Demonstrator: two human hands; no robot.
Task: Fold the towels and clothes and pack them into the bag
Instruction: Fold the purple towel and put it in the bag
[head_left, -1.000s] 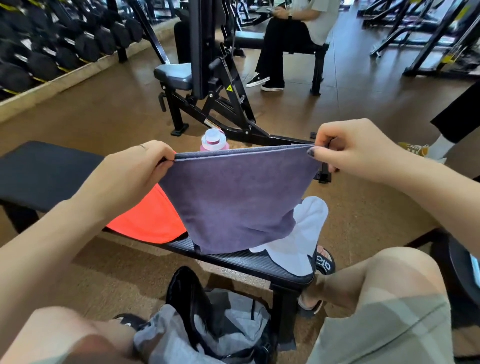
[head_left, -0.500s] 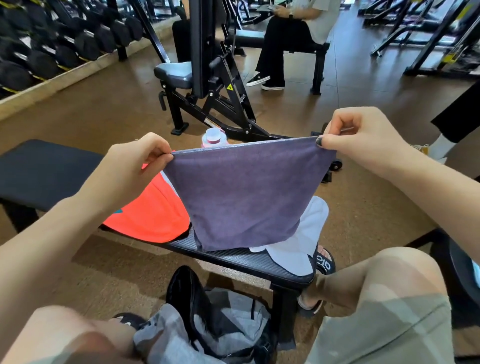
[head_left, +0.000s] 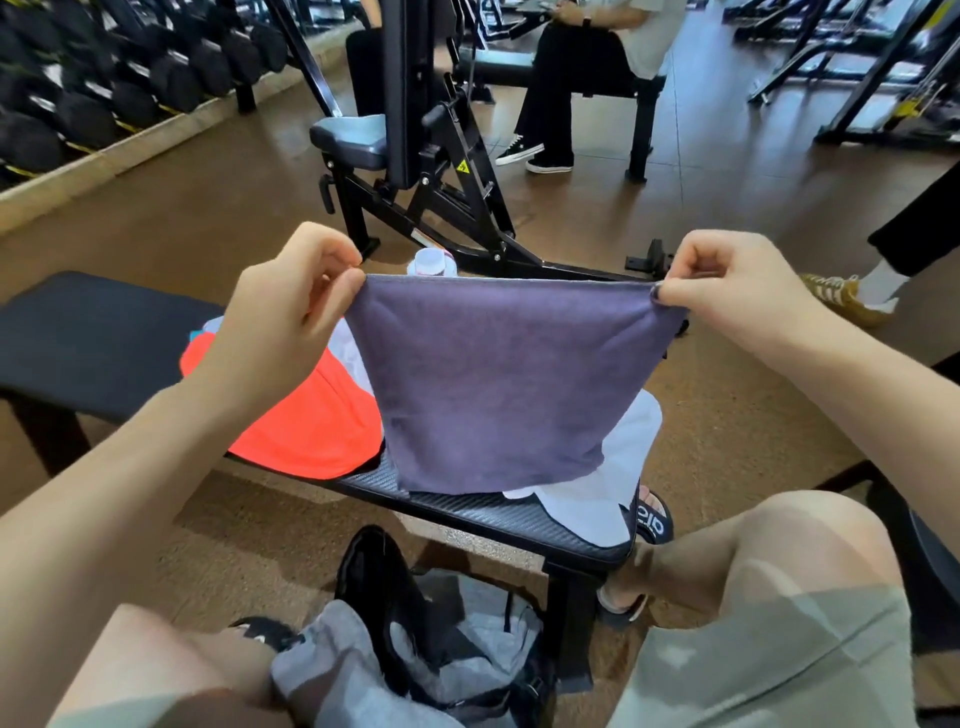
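Observation:
A purple towel hangs folded in front of me, stretched flat between both hands. My left hand pinches its top left corner and my right hand pinches its top right corner. Its lower edge touches the black bench. Behind the towel on the bench lie an orange garment and a white garment, both partly hidden. An open grey and black bag sits on the floor between my knees, below the bench.
A pink-capped bottle peeks over the towel's top edge. A black weight machine stands beyond the bench. A seated person is farther back, another person's foot at right. Dumbbell racks line the left wall.
Both hands have drawn further apart, pulling the towel's top edge taut and wider. The view has tilted down a little.

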